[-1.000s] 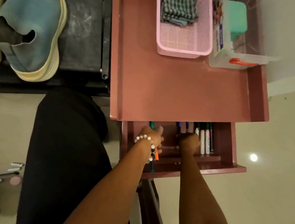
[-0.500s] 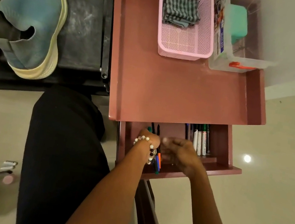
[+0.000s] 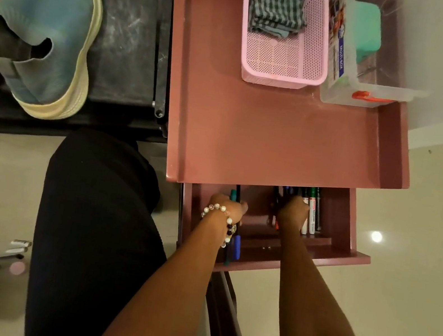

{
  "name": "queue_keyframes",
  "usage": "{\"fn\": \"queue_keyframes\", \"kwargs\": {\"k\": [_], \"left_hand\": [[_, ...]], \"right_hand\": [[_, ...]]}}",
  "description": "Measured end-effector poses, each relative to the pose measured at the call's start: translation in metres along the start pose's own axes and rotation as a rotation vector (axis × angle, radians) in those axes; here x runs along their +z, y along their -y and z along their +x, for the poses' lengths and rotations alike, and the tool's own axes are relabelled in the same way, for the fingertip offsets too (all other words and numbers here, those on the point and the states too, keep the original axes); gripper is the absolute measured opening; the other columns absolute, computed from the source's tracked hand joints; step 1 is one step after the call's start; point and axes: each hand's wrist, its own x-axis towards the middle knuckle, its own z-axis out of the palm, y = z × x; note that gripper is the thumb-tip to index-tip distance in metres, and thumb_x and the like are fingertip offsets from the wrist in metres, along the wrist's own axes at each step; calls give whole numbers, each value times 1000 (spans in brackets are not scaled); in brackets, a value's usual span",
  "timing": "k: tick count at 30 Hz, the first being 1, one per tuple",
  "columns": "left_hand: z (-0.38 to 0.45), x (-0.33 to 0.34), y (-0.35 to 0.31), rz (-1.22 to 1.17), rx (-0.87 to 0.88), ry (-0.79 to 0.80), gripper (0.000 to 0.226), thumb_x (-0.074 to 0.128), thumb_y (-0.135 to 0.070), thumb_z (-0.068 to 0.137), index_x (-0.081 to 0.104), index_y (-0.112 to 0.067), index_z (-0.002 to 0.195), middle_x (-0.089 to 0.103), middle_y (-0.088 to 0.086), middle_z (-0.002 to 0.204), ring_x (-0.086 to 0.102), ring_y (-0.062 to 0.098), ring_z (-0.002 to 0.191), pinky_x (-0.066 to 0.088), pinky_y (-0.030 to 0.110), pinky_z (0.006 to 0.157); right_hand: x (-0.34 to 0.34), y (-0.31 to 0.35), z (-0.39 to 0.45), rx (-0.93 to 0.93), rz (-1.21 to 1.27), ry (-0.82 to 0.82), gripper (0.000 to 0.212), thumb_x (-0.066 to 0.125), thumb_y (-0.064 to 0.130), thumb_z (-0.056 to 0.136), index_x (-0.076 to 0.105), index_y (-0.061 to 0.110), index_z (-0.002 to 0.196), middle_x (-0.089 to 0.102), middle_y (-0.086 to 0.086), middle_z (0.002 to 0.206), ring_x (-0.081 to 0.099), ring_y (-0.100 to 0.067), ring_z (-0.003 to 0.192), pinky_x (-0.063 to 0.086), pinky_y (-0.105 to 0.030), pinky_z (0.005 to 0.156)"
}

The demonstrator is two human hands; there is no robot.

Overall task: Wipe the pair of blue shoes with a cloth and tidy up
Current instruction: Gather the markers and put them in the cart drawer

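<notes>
Both hands are reaching into the open drawer (image 3: 348, 249) pulled out under the pink tabletop (image 3: 279, 136). The left hand (image 3: 226, 207), wearing a bead bracelet (image 3: 220, 218), is curling its fingers (image 3: 241, 207) round a bundle of pens (image 3: 231, 246) at the drawer's left side, the pen ends sticking out past the wrist. The right hand (image 3: 292, 213) is lying over the markers (image 3: 313, 213) in the drawer's right part; its fingers are turned away and partly hidden, so whether they are pinching a marker cannot be told. On the tabletop a pink basket (image 3: 316, 60) is holding the folded striped cloth (image 3: 274, 11), and just beside it a clear box (image 3: 346, 92) is holding a green block (image 3: 366, 27). The blue shoes (image 3: 46, 27) with pale yellow soles are sitting side by side on a dark rack (image 3: 124, 41) to the left of the tabletop, well apart from both hands. A dark-clothed leg (image 3: 90, 233) is filling the lower middle, and small items are lying on the floor (image 3: 414, 290) at lower left.
</notes>
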Motion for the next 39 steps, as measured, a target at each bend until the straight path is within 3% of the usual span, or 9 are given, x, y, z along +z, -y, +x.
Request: {"fn": "queue_keyframes", "kwargs": {"k": [7, 13, 17, 20, 24, 28, 31, 35, 39], "left_hand": [[5, 0, 3, -70, 43, -70, 36, 68, -25, 86, 62, -2, 114, 66, 16, 95, 53, 21, 74, 53, 35, 75], [7, 5, 7, -137, 70, -103, 13, 73, -12, 82, 61, -13, 77, 69, 13, 86, 66, 25, 74, 57, 33, 71], [8, 6, 11, -213, 42, -55, 11, 66, 0, 86, 60, -7, 80, 61, 7, 65, 56, 6, 35, 42, 17, 34], [11, 5, 8, -191, 43, -76, 6, 67, -8, 87, 62, -5, 86, 63, 8, 70, 59, 13, 46, 48, 21, 46], [18, 3, 5, -194, 43, -79, 9, 61, -11, 90, 55, -6, 86, 60, 10, 75, 55, 11, 47, 42, 16, 41], [16, 4, -5, -256, 68, -114, 24, 50, -20, 95, 57, -4, 111, 64, 13, 100, 54, 23, 79, 43, 30, 70], [21, 3, -8, -278, 45, -112, 32, 38, -9, 99, 53, 0, 126, 62, 14, 110, 60, 27, 96, 41, 27, 67], [24, 1, -1, -228, -3, -108, 22, 46, -8, 95, 59, -4, 113, 57, 5, 82, 51, 16, 59, 47, 23, 49], [25, 0, 3, -158, -17, -102, 23, 59, -4, 90, 62, -2, 113, 60, 7, 92, 60, 24, 79, 56, 32, 72]], "right_hand": [[-6, 5, -8, -70, 16, -127, 16, 68, 4, 83, 69, -4, 96, 68, -24, 93, 65, -38, 85, 47, -33, 67], [-40, 29, -94, -113, 854, 573, 19, 62, 15, 89, 67, -1, 98, 72, -10, 86, 70, -21, 77, 57, -31, 63], [-53, 25, -105, -87, 966, 645, 18, 58, 0, 87, 65, -8, 102, 71, -16, 86, 69, -24, 73, 59, -29, 63], [-59, 23, -95, -70, 953, 667, 23, 60, -11, 81, 65, -7, 104, 72, -15, 88, 70, -22, 73, 59, -27, 66], [-41, 23, -59, 56, 829, 403, 24, 62, -15, 80, 64, -11, 103, 68, -20, 86, 66, -26, 68, 60, -31, 65], [-8, 22, -27, 48, 437, -3, 16, 71, 4, 78, 73, -2, 94, 71, -21, 92, 67, -34, 84, 54, -37, 78], [1, 25, -24, 27, 171, -87, 20, 59, 9, 88, 70, -6, 96, 68, -25, 98, 63, -39, 94, 47, -34, 75], [3, 13, -13, 18, 17, -151, 19, 50, -3, 89, 66, -9, 96, 67, -27, 97, 64, -40, 92, 46, -34, 68], [-5, 2, -11, -31, 68, -209, 15, 59, -3, 84, 70, -4, 93, 69, -24, 92, 65, -37, 87, 46, -31, 68]]}}
